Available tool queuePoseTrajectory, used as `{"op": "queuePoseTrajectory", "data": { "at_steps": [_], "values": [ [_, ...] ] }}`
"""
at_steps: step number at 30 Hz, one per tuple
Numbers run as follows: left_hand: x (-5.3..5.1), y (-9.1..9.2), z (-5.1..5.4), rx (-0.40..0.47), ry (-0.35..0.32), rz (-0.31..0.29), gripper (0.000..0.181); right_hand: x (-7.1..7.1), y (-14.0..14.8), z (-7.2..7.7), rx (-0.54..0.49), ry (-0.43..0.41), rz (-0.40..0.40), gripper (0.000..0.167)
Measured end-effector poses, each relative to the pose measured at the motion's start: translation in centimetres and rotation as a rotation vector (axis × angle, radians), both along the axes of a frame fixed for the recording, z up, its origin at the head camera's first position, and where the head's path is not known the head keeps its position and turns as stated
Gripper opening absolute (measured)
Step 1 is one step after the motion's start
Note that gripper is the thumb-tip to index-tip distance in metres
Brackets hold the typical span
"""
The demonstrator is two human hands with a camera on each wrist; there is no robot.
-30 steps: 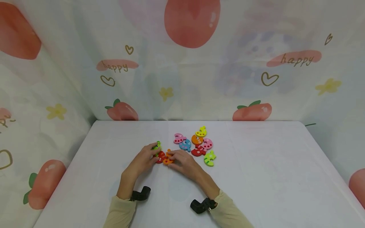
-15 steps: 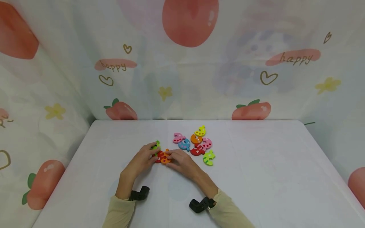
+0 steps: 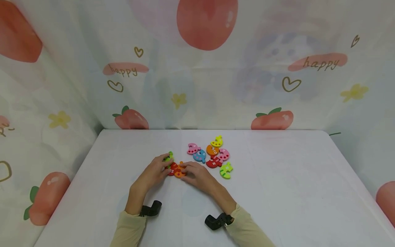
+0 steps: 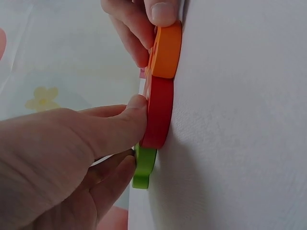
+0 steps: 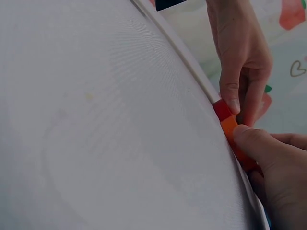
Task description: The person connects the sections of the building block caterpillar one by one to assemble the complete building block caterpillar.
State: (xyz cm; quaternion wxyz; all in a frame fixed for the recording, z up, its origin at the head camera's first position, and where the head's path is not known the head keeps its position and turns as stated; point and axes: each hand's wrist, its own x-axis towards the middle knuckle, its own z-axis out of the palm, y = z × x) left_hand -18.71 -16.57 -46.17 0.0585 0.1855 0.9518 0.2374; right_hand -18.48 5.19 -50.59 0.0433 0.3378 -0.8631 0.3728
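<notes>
Several flat, brightly coloured number puzzle pieces lie on the white table. My left hand (image 3: 152, 174) holds the red piece (image 4: 159, 112) numbered 2, its thumb on the upper face. Its other fingers rest at the green piece (image 4: 145, 163), which has a face and joins the red one. My right hand (image 3: 201, 176) pinches the orange piece (image 4: 167, 52) between thumb and fingers. In the left wrist view the orange piece's edge meets the red one. Fingers partly cover all three pieces in the head view.
Right of the hands lie more pieces: pink (image 3: 193, 148), blue (image 3: 199, 156), orange (image 3: 212, 150), yellow (image 3: 217, 141), another pink (image 3: 224, 155), red (image 3: 212, 163) and light green (image 3: 226, 171). A printed curtain (image 3: 216, 85) hangs behind the white table (image 3: 293, 192).
My right hand has shifted slightly left with the orange piece, closing the small gap to the red piece. My left hand has stayed nearly still. The other pieces lie unmoved.
</notes>
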Motion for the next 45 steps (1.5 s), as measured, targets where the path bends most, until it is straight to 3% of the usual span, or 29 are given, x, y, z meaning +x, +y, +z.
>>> {"op": "queuePoseTrajectory", "data": {
  "at_steps": [8, 12, 20, 25, 32, 37, 45],
  "values": [
    [0.1, 0.5, 0.2, -0.036, -0.029, 0.021, 0.054, -0.4, 0.2, -0.3, -0.087, -0.060, -0.016, 0.018],
    [0.5, 1.2, 0.3, -0.047, -0.017, 0.057, 0.059, -0.5, 0.3, -0.5, -0.180, -0.060, -0.103, 0.015],
    [1.1, 3.6, 0.3, -0.166, 0.057, 0.140, 0.069, -0.5, 0.5, -0.4, -0.283, -0.069, -0.268, 0.018],
    [1.1, 3.7, 0.3, -0.131, 0.023, 0.179, 0.072, -0.5, 0.6, -0.2, -0.307, -0.098, -0.313, 0.019],
    [0.9, 3.0, -0.2, -0.076, -0.020, 0.209, 0.078, -0.3, 0.6, -0.1, -0.342, -0.064, -0.295, 0.023],
    [0.7, 2.4, -0.2, -0.040, -0.027, 0.208, 0.077, -0.3, 0.6, -0.1, -0.378, -0.037, -0.292, 0.034],
    [0.2, 1.7, -0.4, -0.007, -0.111, 0.231, 0.082, -0.5, 0.6, 0.1, -0.433, -0.041, -0.374, 0.050]
  ]
}}
